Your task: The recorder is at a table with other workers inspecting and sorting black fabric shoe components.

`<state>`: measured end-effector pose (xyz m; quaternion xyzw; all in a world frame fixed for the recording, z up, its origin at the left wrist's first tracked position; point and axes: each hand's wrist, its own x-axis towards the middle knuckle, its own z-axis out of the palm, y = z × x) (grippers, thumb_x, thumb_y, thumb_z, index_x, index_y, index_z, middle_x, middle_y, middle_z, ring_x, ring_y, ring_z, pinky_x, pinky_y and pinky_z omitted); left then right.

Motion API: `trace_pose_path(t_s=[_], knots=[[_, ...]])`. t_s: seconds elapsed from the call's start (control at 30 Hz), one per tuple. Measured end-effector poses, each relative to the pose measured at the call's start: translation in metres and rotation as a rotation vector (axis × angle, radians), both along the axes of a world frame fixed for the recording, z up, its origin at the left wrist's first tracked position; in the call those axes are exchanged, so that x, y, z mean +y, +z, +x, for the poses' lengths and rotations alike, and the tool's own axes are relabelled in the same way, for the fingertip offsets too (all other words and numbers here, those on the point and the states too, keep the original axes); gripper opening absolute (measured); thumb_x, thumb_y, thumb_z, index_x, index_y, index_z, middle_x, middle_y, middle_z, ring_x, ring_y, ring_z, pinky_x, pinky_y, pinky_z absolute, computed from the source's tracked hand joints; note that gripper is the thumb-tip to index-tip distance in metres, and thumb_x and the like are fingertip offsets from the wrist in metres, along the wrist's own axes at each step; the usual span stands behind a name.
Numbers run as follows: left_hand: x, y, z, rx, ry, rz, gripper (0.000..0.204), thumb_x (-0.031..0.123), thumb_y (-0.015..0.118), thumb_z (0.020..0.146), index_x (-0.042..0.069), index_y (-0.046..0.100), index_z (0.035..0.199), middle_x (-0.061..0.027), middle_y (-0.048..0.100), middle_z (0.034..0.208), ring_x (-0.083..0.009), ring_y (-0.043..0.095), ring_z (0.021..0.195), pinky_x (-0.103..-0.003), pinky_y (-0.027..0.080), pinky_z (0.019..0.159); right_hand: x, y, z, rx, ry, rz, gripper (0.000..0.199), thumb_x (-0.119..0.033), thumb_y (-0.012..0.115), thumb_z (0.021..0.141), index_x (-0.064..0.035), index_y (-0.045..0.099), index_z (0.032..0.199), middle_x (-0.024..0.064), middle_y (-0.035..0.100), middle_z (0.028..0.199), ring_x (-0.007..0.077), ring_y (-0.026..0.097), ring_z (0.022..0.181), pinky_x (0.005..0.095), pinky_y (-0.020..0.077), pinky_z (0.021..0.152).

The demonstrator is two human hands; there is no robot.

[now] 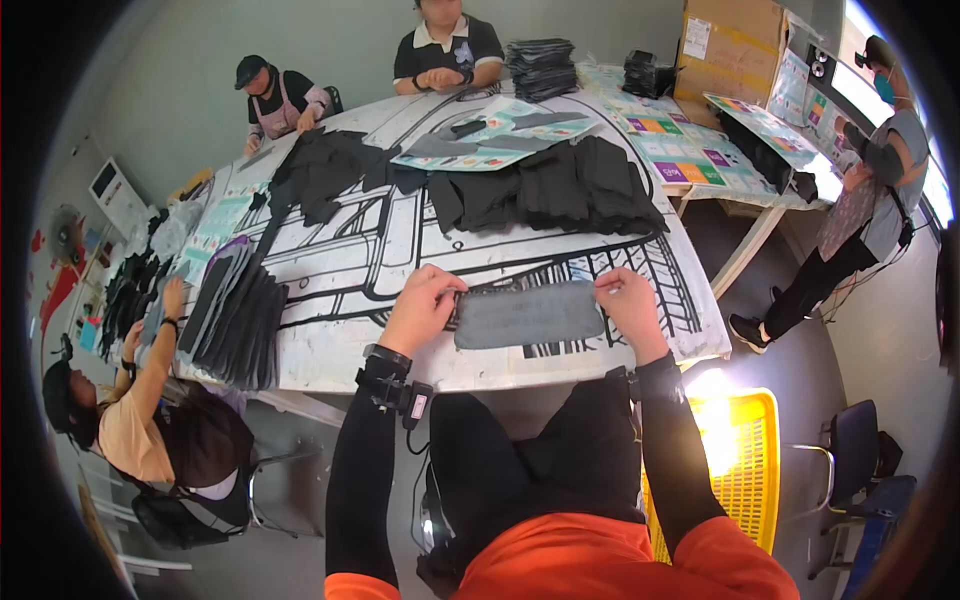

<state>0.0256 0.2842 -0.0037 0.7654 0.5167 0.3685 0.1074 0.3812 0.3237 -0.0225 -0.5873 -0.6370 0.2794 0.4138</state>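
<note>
A flat grey rectangular piece with rounded lower corners [530, 318] lies across the near edge of the table; whether it is cloth or a soft pouch I cannot tell. My left hand [420, 305] pinches its upper left corner between thumb and fingers. At the upper right corner, my right hand [632, 310] grips it in the same way. Its top edge looks darker and uneven. Beyond my hands, stacks of black fabric pieces [545, 190] lie on the table. To the left of my left hand is a fanned row of dark grey and black strips [235, 315].
The white table [340, 350] bears black line drawings. A printed sheet with grey pieces [490, 140] rests on the fabric stacks. A yellow plastic basket [755, 470] stands right of my legs. Several co-workers are around, one seated at left [160, 430], another standing at right [870, 180].
</note>
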Motion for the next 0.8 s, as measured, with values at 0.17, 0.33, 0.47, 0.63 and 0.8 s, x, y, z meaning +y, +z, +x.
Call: trace_pose_path(t_s=[0.17, 0.33, 0.47, 0.63, 0.8], knots=[[0.004, -0.003, 0.008, 0.122, -0.019, 0.003, 0.023, -0.002, 0.058, 0.089, 0.009, 0.074, 0.101, -0.0098, 0.060, 0.099, -0.0301, 0.059, 0.098, -0.037, 0.050, 0.086, -0.002, -0.002, 0.002, -0.007, -0.001, 0.032, 0.017, -0.010, 0.074, 0.078, -0.0018, 0.074, 0.092, 0.0105, 0.075, 0.084, 0.0247, 0.073, 0.080, 0.0342, 0.0553, 0.074], [-0.002, 0.000, 0.007, 0.159, 0.038, -0.030, 0.017, 0.006, 0.061, 0.090, 0.009, 0.074, 0.101, -0.0092, 0.062, 0.099, -0.0315, 0.058, 0.100, -0.040, 0.049, 0.089, 0.001, -0.004, 0.005, 0.073, 0.033, -0.037, 0.016, -0.009, 0.075, 0.080, -0.0013, 0.074, 0.094, 0.0107, 0.074, 0.084, 0.0226, 0.073, 0.078, 0.0330, 0.0555, 0.073], [-0.002, -0.001, 0.005, 0.132, 0.072, -0.048, 0.012, 0.012, 0.066, 0.088, 0.008, 0.075, 0.096, -0.0090, 0.061, 0.096, -0.0294, 0.059, 0.096, -0.038, 0.050, 0.086, 0.002, -0.005, 0.004, 0.074, 0.039, -0.009, 0.016, -0.009, 0.075, 0.080, -0.0012, 0.074, 0.094, 0.0105, 0.074, 0.084, 0.0222, 0.072, 0.078, 0.0328, 0.0558, 0.073], [0.007, -0.006, -0.002, 0.038, 0.088, -0.156, 0.012, 0.017, 0.072, 0.083, 0.007, 0.075, 0.089, -0.0099, 0.062, 0.094, -0.0282, 0.062, 0.090, -0.038, 0.052, 0.082, 0.003, -0.005, 0.002, 0.049, 0.034, -0.010, 0.016, -0.008, 0.075, 0.079, -0.0016, 0.075, 0.094, 0.0104, 0.075, 0.084, 0.0225, 0.072, 0.078, 0.0328, 0.0559, 0.073], [0.016, 0.002, -0.001, 0.070, 0.111, -0.251, 0.014, 0.019, 0.076, 0.079, 0.006, 0.076, 0.083, -0.0112, 0.067, 0.090, -0.0280, 0.066, 0.082, -0.038, 0.054, 0.078, 0.004, -0.008, 0.005, 0.075, 0.037, -0.017, 0.017, -0.009, 0.076, 0.079, -0.0018, 0.074, 0.094, 0.0103, 0.075, 0.084, 0.0224, 0.072, 0.079, 0.0329, 0.0558, 0.073]])
